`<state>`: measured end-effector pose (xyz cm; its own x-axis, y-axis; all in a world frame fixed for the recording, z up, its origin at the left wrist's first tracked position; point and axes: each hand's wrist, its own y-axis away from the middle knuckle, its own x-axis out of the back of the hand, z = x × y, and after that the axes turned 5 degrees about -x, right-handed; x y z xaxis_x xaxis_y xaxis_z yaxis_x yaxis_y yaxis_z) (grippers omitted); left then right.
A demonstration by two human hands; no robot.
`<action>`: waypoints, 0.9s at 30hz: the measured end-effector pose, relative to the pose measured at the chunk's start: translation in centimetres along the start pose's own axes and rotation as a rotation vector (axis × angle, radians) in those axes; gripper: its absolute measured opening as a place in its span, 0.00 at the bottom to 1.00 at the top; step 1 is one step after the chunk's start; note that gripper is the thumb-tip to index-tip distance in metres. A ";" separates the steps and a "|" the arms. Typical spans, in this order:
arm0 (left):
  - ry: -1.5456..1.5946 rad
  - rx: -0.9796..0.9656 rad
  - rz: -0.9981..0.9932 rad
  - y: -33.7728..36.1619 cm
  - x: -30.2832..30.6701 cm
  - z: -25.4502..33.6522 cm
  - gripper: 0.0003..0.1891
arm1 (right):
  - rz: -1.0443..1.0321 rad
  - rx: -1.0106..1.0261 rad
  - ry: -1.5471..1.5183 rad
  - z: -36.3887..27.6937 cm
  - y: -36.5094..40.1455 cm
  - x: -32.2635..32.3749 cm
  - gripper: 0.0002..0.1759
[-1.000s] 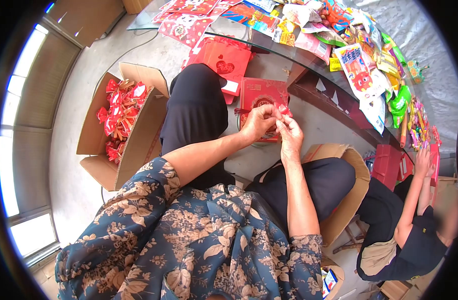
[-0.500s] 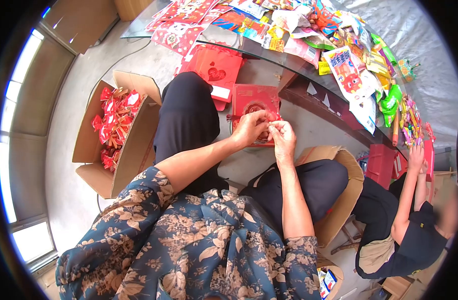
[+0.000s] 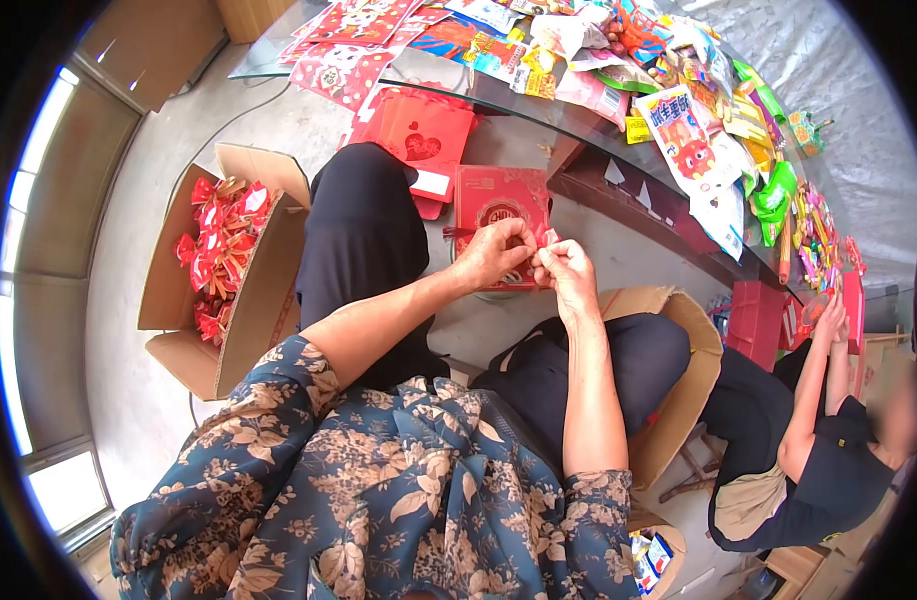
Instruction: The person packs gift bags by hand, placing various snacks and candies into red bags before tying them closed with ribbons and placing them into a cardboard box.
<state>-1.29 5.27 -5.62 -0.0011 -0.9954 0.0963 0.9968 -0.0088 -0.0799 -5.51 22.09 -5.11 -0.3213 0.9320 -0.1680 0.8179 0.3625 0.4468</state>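
Observation:
My left hand (image 3: 496, 252) and my right hand (image 3: 569, 277) meet above a red box (image 3: 499, 190) with gold lettering and a round emblem. Thumb and forefinger of each hand are pinched together, the fingertips almost touching. A small reddish bit shows at the fingertips, too small to name. Part of the box is hidden behind my hands. Just left of it lie red paper bags (image 3: 419, 135) with a heart print, beside my knee.
On the left, an open carton (image 3: 264, 290) holds red-wrapped bundles (image 3: 224, 235). A glass table (image 3: 459, 85) carries red printed bags and snack packets (image 3: 684, 140). Another carton (image 3: 694, 400) stands by my right knee. At right, a co-worker (image 3: 829, 460) reaches towards the table edge.
My hands stay pinched over the box, with the fingertips slightly further apart. The whole view has shifted a little left. The co-worker's hands now have a reddish item by them.

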 end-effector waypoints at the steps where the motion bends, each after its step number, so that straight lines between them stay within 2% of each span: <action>1: -0.092 -0.074 -0.012 0.0 0.2 0.1 0.02 | -0.017 -0.018 -0.062 0.2 -0.1 0.2 0.05; 5: -0.249 -0.385 -0.072 -0.2 0.5 -0.8 0.05 | -0.059 -0.057 -0.164 0.5 0.2 0.5 0.06; 8: -0.303 -0.470 -0.138 -0.2 0.8 -0.7 0.05 | -0.087 -0.056 -0.114 0.6 0.3 0.9 0.06; 11: -0.206 -0.324 -0.118 0.0 0.7 -0.3 0.05 | -0.047 -0.015 -0.105 0.7 0.4 0.6 0.06; 14: -0.005 -0.086 -0.090 0.1 0.6 0.4 0.07 | -0.047 -0.003 -0.103 0.7 0.3 0.5 0.07; 17: -0.366 -0.329 -0.064 -0.1 0.9 -0.4 0.08 | -0.036 -0.001 -0.094 0.8 0.5 -0.1 0.08; 23: -0.401 -0.323 -0.061 -0.3 1.2 -0.1 0.06 | -0.006 0.108 0.007 1.5 0.5 -1.2 0.08; 26: -0.421 -0.321 -0.003 -0.3 0.9 -0.2 0.06 | 0.150 0.312 0.218 2.2 0.1 -1.7 0.09; 27: -0.432 -0.320 0.007 -0.3 0.8 -0.4 0.06 | 0.217 0.482 0.439 1.9 0.2 -2.0 0.09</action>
<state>-1.64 4.44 -5.88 0.1056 -0.8658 0.4890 0.9223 -0.0986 -0.3738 -3.80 20.34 -6.33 -0.2063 0.9320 0.2980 0.9741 0.2244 -0.0275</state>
